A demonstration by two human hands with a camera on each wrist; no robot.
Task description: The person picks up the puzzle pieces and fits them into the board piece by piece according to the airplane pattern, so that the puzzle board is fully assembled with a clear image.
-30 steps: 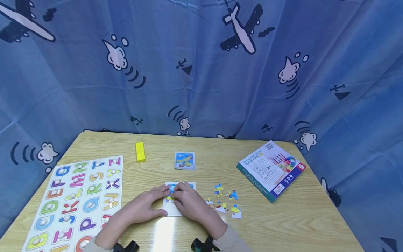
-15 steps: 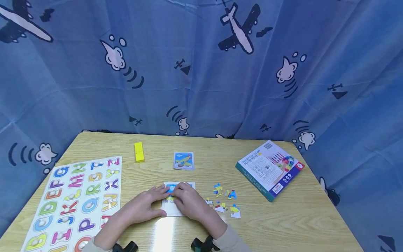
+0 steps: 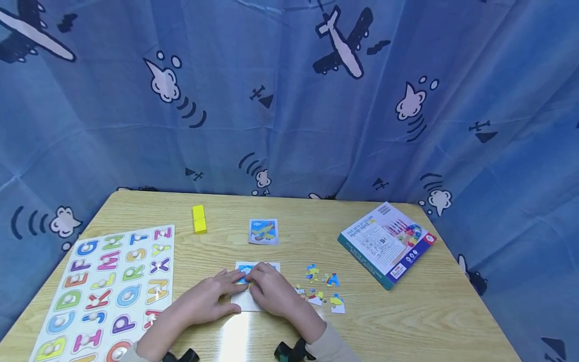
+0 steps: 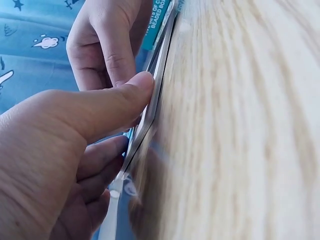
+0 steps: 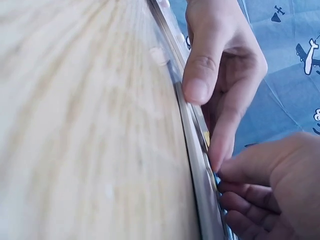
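Note:
A small white puzzle tray (image 3: 244, 303) lies before me, with blue and yellow jigsaw pieces (image 3: 245, 268) fitted along its far side. My left hand (image 3: 205, 297) comes in from the left, its fingers laid on the fitted pieces and its thumb at the tray's near edge. From the right, my right hand (image 3: 277, 295) bends over the tray. Thumb and fingers of that hand (image 5: 265, 185) meet at a puzzle piece low on the tray, mostly hidden by the fingertips. Both hands' fingertips are close together.
Several loose puzzle pieces (image 3: 336, 302) lie right of the tray. Behind it is a picture card of a yellow plane (image 3: 263, 232). An alphabet board (image 3: 110, 291) covers the left side, near a yellow block (image 3: 199, 219). A box (image 3: 386, 244) sits at the back right.
My left hand's fingers have shifted slightly over the fitted pieces, and its thumb has moved a little to the right. The right hand stays nearly where it was.

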